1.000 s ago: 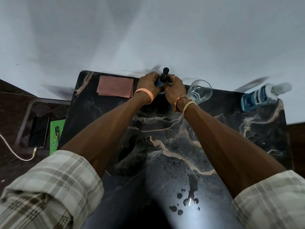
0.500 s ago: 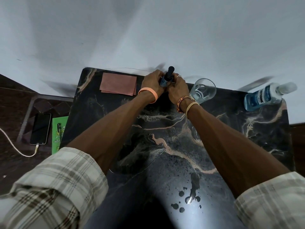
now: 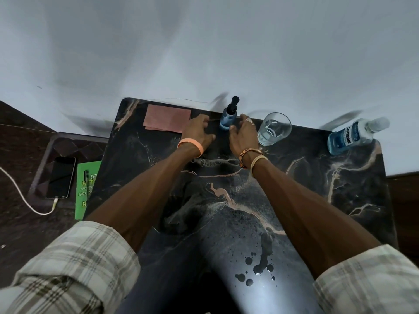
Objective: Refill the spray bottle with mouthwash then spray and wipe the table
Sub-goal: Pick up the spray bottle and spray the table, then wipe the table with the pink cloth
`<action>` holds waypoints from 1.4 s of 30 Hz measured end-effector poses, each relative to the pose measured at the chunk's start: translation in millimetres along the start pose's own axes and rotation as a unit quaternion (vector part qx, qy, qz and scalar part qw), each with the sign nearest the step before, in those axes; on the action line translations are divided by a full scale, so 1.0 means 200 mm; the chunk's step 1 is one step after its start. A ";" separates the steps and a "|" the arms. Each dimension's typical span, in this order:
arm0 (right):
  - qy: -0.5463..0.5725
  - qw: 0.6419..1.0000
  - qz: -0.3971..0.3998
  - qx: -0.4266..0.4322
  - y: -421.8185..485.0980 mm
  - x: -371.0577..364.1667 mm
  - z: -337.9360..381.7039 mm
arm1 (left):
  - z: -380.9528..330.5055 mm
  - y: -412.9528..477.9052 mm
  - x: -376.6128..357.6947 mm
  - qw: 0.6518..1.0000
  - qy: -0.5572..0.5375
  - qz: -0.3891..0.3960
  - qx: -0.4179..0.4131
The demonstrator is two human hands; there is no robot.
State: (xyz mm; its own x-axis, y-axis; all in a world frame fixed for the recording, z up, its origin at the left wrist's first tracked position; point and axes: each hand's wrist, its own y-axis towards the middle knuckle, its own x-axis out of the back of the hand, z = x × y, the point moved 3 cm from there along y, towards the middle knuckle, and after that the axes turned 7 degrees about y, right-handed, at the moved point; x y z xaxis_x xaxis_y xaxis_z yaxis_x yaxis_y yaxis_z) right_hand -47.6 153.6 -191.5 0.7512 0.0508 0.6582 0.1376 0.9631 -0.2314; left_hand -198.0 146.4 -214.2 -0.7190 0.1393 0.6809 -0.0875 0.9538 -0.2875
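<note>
A small spray bottle [image 3: 227,117] with blue liquid and a black pump top stands upright at the far edge of the black marble table [image 3: 328,189]. My left hand [image 3: 198,131] hovers just left of it, fingers loose and holding nothing. On the bottle's right is my right hand [image 3: 242,132], also empty, its fingers relaxed and close to the bottle's base. A pink cloth [image 3: 166,117] lies flat at the far left. The blue mouthwash bottle [image 3: 353,135] stands at the far right with its clear cap on.
A clear drinking glass [image 3: 273,130] stands just right of my right hand. Dark spilled drops [image 3: 258,266] mark the near part of the table. Left of the table, lower down, lie a phone [image 3: 61,177] on a cable and a green booklet [image 3: 87,186]. A white wall is behind.
Both hands gripped the spray bottle together in the earlier frames. Now they have let go and drawn apart, and the bottle stands by itself on the table.
</note>
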 end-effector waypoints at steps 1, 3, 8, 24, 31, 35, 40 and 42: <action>-0.001 1.000 -0.002 0.005 -0.03 -0.01 0.00 | 0.02 -0.03 0.01 1.000 0.004 -0.007 0.001; 0.006 1.000 0.003 0.010 -0.10 -0.04 0.00 | 0.06 -0.08 0.03 1.000 0.003 -0.018 0.006; 0.006 0.999 0.039 0.022 -0.24 -0.17 0.03 | 0.21 -0.16 0.10 0.999 0.004 -0.042 0.028; -0.154 0.943 0.239 0.176 -0.17 -0.67 0.30 | 0.56 0.07 0.43 0.977 0.154 -0.119 0.092; -0.183 0.928 0.282 0.157 -0.11 -0.72 0.27 | 0.63 0.15 0.40 0.968 0.111 -0.081 0.208; -0.199 0.924 0.284 0.158 -0.12 -0.71 0.25 | 0.67 0.19 0.40 0.970 0.003 -0.093 0.223; -0.186 0.934 0.267 0.150 -0.14 -0.65 0.27 | 0.62 0.13 0.38 0.966 -0.093 -0.137 0.199; -0.172 0.947 0.213 0.169 -0.18 -0.61 0.29 | 0.58 0.09 0.39 0.960 -0.149 -0.142 0.189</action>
State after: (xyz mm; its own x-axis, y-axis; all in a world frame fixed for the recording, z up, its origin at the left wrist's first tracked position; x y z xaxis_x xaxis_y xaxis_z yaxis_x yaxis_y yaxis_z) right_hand -180.5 128.5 -221.8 0.4303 0.4800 0.7645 -0.3885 0.8629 -0.3232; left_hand -334.6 143.9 -244.1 -0.7896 -0.2479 0.5614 -0.5125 0.7696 -0.3809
